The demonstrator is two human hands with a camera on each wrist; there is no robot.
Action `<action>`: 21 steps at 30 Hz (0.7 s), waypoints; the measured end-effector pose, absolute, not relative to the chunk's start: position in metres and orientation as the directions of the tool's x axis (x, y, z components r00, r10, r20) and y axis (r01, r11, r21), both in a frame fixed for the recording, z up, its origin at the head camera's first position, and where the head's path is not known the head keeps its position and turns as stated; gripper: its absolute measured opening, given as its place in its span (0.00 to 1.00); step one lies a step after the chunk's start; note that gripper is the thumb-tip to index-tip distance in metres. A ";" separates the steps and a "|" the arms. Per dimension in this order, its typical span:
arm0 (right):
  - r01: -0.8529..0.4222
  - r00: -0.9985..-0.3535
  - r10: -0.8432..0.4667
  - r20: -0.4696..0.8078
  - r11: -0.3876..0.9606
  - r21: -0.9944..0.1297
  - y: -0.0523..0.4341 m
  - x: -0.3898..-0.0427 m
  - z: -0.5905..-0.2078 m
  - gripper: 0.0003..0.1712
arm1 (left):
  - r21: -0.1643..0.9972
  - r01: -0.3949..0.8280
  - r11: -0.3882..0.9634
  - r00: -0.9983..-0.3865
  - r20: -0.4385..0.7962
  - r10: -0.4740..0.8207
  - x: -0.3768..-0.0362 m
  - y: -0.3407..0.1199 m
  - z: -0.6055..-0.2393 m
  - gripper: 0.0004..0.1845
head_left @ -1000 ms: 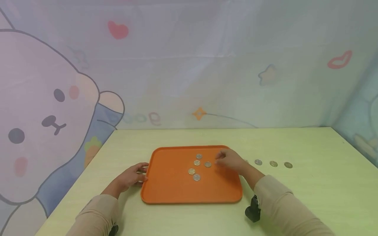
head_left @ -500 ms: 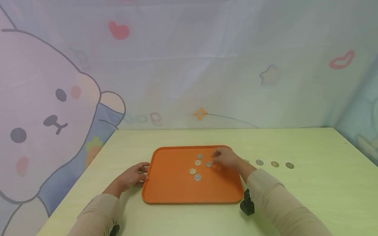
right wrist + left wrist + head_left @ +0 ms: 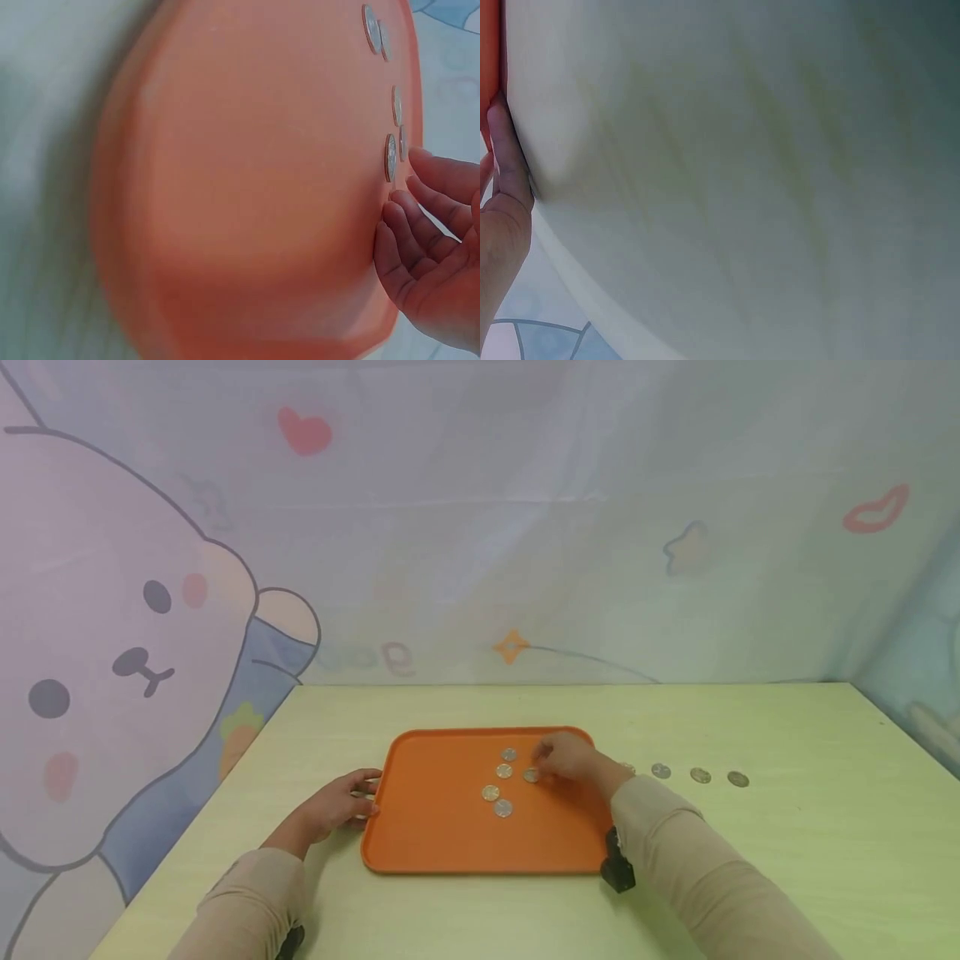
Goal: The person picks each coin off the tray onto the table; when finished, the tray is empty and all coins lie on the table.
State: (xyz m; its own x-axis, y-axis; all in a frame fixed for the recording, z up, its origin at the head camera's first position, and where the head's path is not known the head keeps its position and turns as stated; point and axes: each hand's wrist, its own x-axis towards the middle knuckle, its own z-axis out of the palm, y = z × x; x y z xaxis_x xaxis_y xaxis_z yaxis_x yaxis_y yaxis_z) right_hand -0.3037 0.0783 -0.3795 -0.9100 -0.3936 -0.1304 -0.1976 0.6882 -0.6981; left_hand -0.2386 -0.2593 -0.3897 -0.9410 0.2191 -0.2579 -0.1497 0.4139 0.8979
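Left hand (image 3: 339,803) rested against orange tray's (image 3: 435,835) left rim, fingers loosely straight, gripping nothing. Five coins (image 3: 504,771) lay mid-tray. Right hand (image 3: 572,758) hovered beside nearest coin (image 3: 530,775), fingers relaxed, slightly curled, holding nothing. Four coins (image 3: 701,775) lined table (image 3: 810,843) rightward.

Left hand (image 3: 339,806) rests flat with fingers extended; right hand (image 3: 572,758) reaches forward, fingers loosely curled.
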 end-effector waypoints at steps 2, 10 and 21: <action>-0.206 -0.911 -0.390 -0.132 0.710 -0.674 0.077 -0.305 -0.379 0.13 | 0.897 -0.150 0.416 -0.940 -0.259 0.220 -0.239 -0.260 -0.390 0.30; -0.275 -0.907 -0.401 -0.126 0.794 -0.542 0.070 -0.305 -0.380 0.07 | 0.896 -0.159 0.414 -0.940 -0.265 0.213 -0.240 -0.259 -0.391 0.30; -0.311 -0.901 -0.423 -0.099 0.786 -0.534 0.067 -0.303 -0.381 0.06 | 0.895 -0.154 0.418 -0.942 -0.261 0.212 -0.239 -0.258 -0.390 0.30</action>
State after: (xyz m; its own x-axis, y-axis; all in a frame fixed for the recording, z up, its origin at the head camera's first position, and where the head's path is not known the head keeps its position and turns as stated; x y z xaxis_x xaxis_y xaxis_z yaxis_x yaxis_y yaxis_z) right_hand -0.3035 0.0668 -0.3807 -0.9005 -0.4234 -0.0989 -0.3109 0.7860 -0.5343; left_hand -0.2391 -0.2584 -0.3900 -0.9417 0.2120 -0.2613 -0.1542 0.4184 0.8951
